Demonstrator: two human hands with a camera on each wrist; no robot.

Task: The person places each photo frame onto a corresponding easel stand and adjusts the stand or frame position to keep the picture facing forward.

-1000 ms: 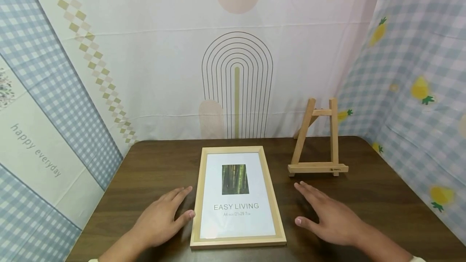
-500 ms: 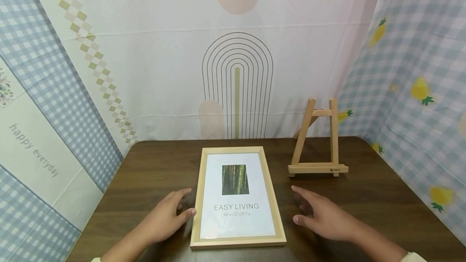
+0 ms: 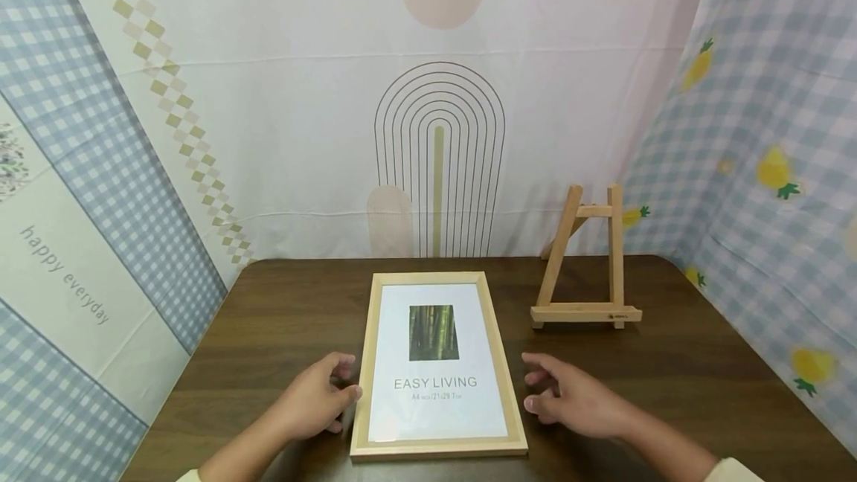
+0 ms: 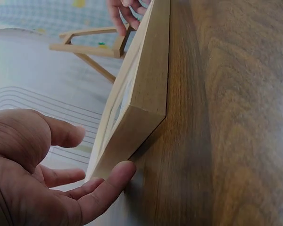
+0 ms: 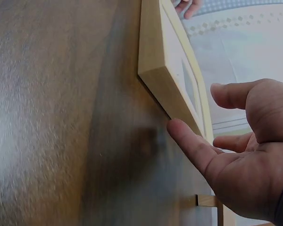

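A picture frame (image 3: 435,419) with a pale wooden border lies flat on the brown table, face up. Its insert shows a bamboo photo and the words "EASY LIVING". My left hand (image 3: 313,402) is at the frame's left side, fingers loosely bent, thumb tip at the border; whether it touches is unclear. To the right of the frame, my right hand (image 3: 577,399) faces the opposite edge, a small gap between them in the head view. In the wrist views, the left hand (image 4: 61,183) and the right hand (image 5: 247,150) both have thumb and fingers spread apart beside the frame's side walls.
A small wooden easel (image 3: 585,312) stands upright at the back right of the table (image 3: 268,318). A white patterned cloth (image 3: 301,132) hangs behind the table. Checked cloths (image 3: 750,207) flank it on both sides.
Both hands have bent their fingers more. The right hand has moved left, closer to the frame; the left hand has shifted slightly right. Frame and easel have stayed in place.
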